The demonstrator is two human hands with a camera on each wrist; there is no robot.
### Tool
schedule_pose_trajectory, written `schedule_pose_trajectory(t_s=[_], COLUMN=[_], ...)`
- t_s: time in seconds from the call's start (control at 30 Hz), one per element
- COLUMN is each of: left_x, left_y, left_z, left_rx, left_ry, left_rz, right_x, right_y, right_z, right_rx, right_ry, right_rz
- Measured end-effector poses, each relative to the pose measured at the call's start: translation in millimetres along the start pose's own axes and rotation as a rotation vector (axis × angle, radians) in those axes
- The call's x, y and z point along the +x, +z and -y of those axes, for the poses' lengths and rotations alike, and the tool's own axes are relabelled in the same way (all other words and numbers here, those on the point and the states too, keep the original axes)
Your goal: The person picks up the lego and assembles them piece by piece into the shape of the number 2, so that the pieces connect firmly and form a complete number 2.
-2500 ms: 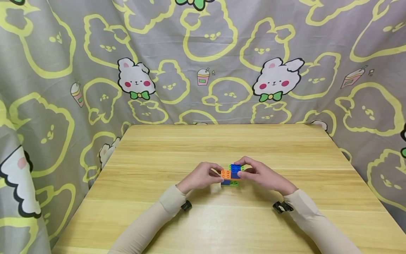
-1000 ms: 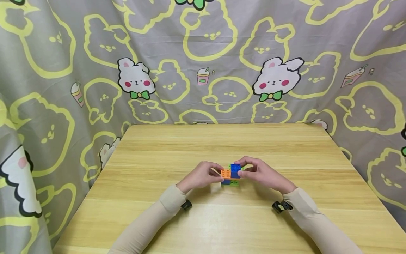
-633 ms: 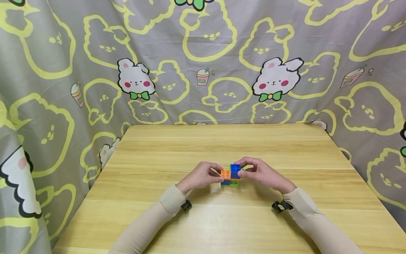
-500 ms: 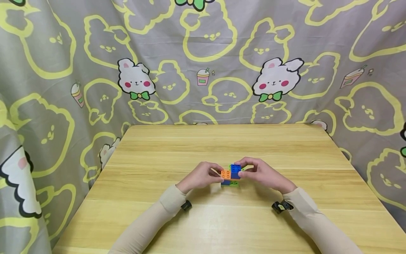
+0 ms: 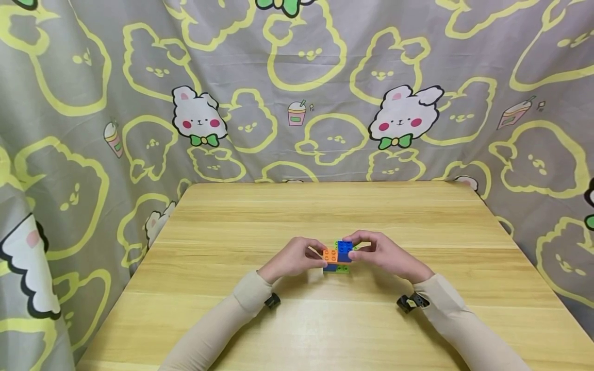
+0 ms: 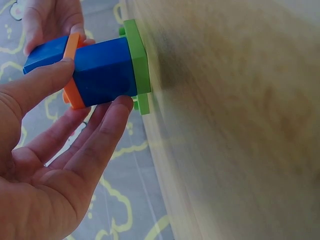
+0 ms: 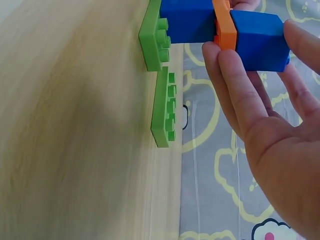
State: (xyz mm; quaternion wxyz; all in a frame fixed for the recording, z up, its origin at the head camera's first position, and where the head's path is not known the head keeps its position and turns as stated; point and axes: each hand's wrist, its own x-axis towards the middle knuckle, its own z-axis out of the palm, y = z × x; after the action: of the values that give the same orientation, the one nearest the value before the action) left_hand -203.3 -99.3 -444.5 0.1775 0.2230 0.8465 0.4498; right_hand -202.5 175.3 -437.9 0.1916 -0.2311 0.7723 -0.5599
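Note:
A small stack of toy building bricks stands on the table in the head view. Lowest is a green plate brick [image 5: 343, 269], with a blue brick [image 6: 105, 70] on it. Above that lies a flat orange brick [image 5: 330, 255], its left studs bare. On its right half sits an upper blue brick [image 5: 345, 252]. My left hand [image 5: 297, 257] holds the orange brick at its left end, thumb on its edge and fingertips along the lower blue brick. My right hand [image 5: 385, 256] pinches the upper blue brick, with two fingertips against the orange one.
A second green plate brick [image 7: 164, 107] lies flat on the table just behind the stack, partly hidden by the right hand in the head view. The wooden table [image 5: 306, 330] meets a patterned curtain [image 5: 325, 62] at the back and sides.

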Motion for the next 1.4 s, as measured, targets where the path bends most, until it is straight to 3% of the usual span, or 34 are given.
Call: schedule_pose_trajectory(t_s=[0.4,0.83,1.17,1.4], left_x=[-0.6,-0.7,-1.7,-2.2], left_y=[0.7,2.2,0.8,-0.4], left_z=[-1.2,-1.0,-2.5,-2.4], left_rx=[-0.001,-0.009,-0.024,-0.03], left_ry=[0.002,-0.006,-0.021,-0.027], left_rz=[-0.004,0.001,0.002,-0.001], right_x=[-1.8,-4.3,1.5,11.5], right_y=[1.0,-8.2,-17.0,-16.8], right_z=[-0.4,0.0,4.4,-7.0], right_rx=[0.026,-0.189,-0.269,-0.386], right_ry=[-0.001,-0.048,-0.006,-0.051], right_rz=[0.016,0.019,-0.183,-0.19])
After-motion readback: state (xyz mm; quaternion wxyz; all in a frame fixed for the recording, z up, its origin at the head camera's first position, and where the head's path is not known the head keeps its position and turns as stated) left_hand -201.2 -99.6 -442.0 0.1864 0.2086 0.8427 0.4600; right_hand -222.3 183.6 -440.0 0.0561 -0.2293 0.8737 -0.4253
